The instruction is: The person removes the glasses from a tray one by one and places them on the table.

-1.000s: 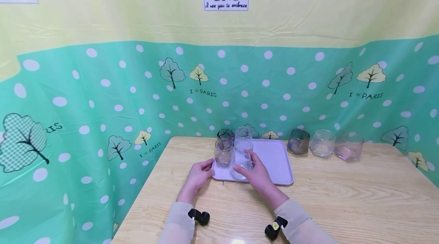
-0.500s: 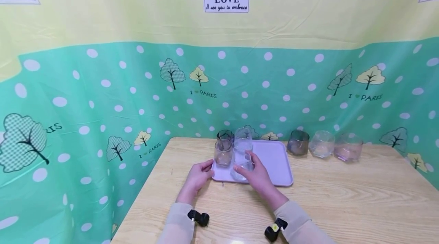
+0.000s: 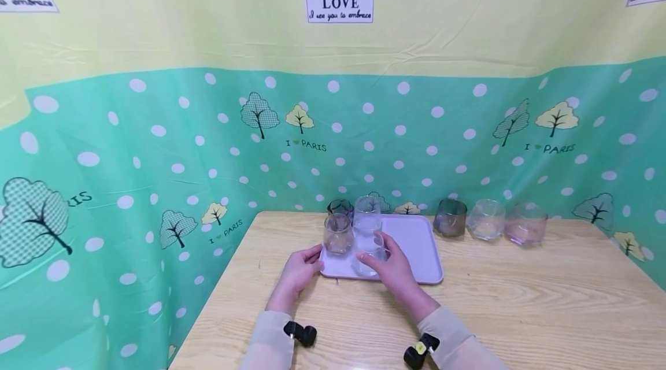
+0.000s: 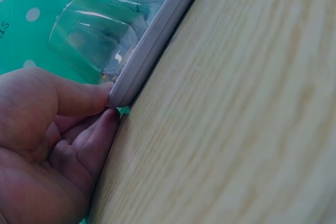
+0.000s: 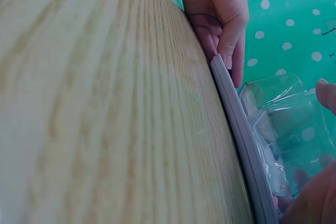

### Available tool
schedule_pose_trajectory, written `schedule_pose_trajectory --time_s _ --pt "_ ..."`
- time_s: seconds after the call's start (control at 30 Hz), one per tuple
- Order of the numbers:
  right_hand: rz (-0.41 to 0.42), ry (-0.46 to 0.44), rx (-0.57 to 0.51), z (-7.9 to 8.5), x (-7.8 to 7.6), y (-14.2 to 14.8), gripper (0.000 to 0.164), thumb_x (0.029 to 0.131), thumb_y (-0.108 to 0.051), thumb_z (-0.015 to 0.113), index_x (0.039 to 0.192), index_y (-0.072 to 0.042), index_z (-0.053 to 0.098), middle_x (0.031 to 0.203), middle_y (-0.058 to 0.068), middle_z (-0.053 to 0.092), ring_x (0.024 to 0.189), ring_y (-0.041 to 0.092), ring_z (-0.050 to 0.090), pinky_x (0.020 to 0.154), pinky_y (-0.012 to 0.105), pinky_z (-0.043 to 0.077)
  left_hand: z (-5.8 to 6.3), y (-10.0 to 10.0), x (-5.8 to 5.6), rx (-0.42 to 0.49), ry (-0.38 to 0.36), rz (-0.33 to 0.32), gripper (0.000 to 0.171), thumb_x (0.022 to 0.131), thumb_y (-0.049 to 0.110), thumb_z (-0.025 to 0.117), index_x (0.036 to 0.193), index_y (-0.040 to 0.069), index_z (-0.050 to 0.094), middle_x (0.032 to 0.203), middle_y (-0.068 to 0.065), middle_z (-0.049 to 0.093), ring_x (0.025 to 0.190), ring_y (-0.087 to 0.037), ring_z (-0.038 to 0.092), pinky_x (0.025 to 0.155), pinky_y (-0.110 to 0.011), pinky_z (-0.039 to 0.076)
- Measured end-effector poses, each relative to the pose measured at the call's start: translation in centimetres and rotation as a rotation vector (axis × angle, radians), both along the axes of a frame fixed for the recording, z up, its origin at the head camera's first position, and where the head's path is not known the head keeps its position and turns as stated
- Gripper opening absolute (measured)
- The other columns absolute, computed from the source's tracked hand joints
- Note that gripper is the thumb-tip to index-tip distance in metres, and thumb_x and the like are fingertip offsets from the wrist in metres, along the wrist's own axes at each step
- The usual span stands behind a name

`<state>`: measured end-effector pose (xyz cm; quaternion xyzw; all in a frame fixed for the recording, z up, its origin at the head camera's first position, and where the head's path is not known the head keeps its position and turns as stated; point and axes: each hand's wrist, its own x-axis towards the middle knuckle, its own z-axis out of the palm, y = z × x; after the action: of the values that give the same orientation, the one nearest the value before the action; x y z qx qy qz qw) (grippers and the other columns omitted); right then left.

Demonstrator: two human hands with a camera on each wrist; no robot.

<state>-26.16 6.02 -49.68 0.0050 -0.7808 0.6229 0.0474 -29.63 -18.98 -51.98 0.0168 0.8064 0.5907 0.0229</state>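
A light purple tray (image 3: pixel 417 250) lies on the table, with several drinking glasses grouped at its left side. My left hand (image 3: pixel 300 270) pinches the tray's left front corner; in the left wrist view, the thumb (image 4: pixel 86 98) presses its rim with the fingers below. With thumb and fingers, my right hand (image 3: pixel 396 270) grips a clear glass (image 3: pixel 367 267) low at the front of the tray. Behind that glass is another clear glass (image 3: pixel 367 215). A brownish glass (image 3: pixel 338 238) stands to the left, partly covering a dark glass (image 3: pixel 339 206) at the back.
Right of the tray, a dark grey glass (image 3: pixel 451 219), a clear faceted glass (image 3: pixel 486 221) and a pinkish glass (image 3: pixel 526 226) stand in a row along the table's back. A patterned green and yellow curtain (image 3: pixel 291 173) hangs directly behind the wooden table (image 3: pixel 499 300).
The head view has shifted slightly, so the scene sits a little lower. Both hands keep their grips, and the tray and glasses show no clear movement.
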Motion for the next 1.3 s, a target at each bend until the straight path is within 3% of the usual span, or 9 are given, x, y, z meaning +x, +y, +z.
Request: schedule_pose_trajectory --time_s 0.8,1.17,1.3 --pt "-0.037 0.000 -0.060 -0.1 0.8 1.5 0.080 0.092 -0.034 0.086 0.160 -0.013 0.048 0.158 0.019 0.054 0.144 0.044 0.050 0.123 0.057 0.038 -0.3 0.3 0.1 0.029 0.000 -0.008 0.052 0.096 -0.008 0.066 0.147 -0.011 0.056 0.148 -0.028 0.058 0.142 -0.040 0.054 0.115 -0.046 0.049" --pt "-0.027 0.006 -0.113 0.5 1.8 5.4 0.079 0.095 -0.032 0.083 0.162 -0.011 0.045 0.159 0.019 0.052 0.147 0.041 0.048 0.123 0.052 0.039 0.0 0.2 0.1 0.003 0.012 -0.003 0.052 0.096 -0.005 0.068 0.147 -0.010 0.057 0.149 -0.027 0.059 0.142 -0.040 0.054 0.115 -0.047 0.048" --pt "-0.029 -0.010 -0.113 0.7 2.2 7.3 0.081 0.096 -0.032 0.083 0.163 -0.010 0.042 0.161 0.019 0.050 0.149 0.039 0.046 0.121 0.039 0.042 0.0 0.2 0.0 0.004 0.009 0.002 0.052 0.096 -0.006 0.068 0.147 -0.009 0.057 0.148 -0.027 0.059 0.142 -0.039 0.054 0.115 -0.046 0.048"
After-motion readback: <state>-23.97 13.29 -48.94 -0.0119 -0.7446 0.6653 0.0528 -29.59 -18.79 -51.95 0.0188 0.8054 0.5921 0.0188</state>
